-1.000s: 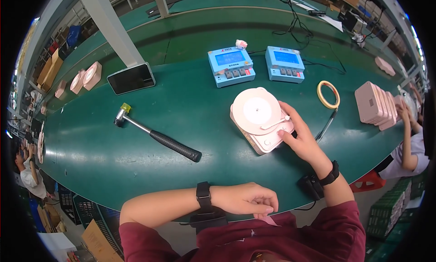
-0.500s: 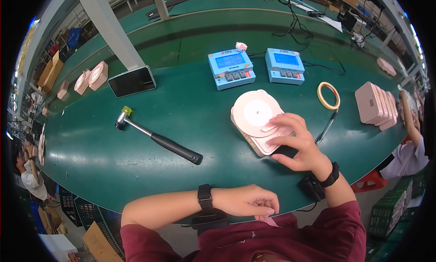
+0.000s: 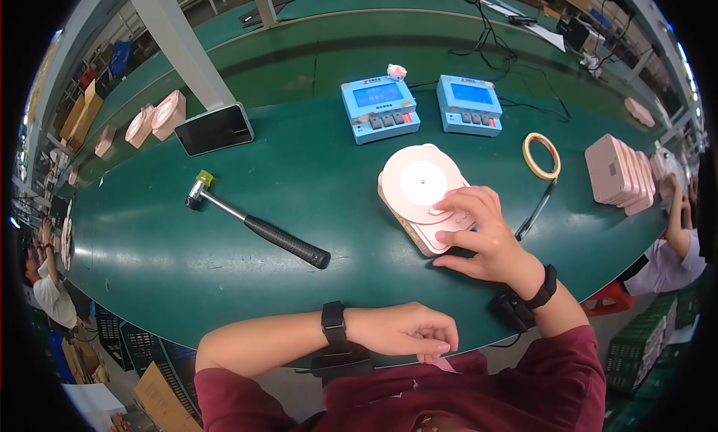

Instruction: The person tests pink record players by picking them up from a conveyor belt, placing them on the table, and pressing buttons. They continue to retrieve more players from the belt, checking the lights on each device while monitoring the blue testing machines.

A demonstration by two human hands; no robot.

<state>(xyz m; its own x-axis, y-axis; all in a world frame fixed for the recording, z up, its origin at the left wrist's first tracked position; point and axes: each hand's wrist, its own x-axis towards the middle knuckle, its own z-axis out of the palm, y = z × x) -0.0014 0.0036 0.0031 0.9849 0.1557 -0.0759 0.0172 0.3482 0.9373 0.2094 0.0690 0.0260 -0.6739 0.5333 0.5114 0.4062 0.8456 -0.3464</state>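
Note:
A pale pink record-player-shaped device (image 3: pixel 407 207) with a round disc and white centre lies on the green table before me. My right hand (image 3: pixel 490 241) reaches over its near right part with fingers spread. One fingertip touches the small arm-like piece (image 3: pixel 440 209) at the disc's edge, another rests on the top near a corner, and the thumb is by the near edge. My left hand (image 3: pixel 411 331) lies at the table's front edge, fingers curled in. A small pink strip (image 3: pixel 443 364) shows under its fingertips; whether they pinch it is hard to see.
A black-handled hammer (image 3: pixel 284 241) lies to the left, near a dark-screened phone-like device (image 3: pixel 215 130). Two blue testers (image 3: pixel 380 110) with screens stand behind. Right are a tape roll (image 3: pixel 529 157), a pen (image 3: pixel 535 213), stacked pink housings (image 3: pixel 609 172) and a black object (image 3: pixel 511 312).
My right hand has shifted slightly left over the device, its fingers still on the arm-like piece and the top. My left hand stays in place. The view has moved a little.

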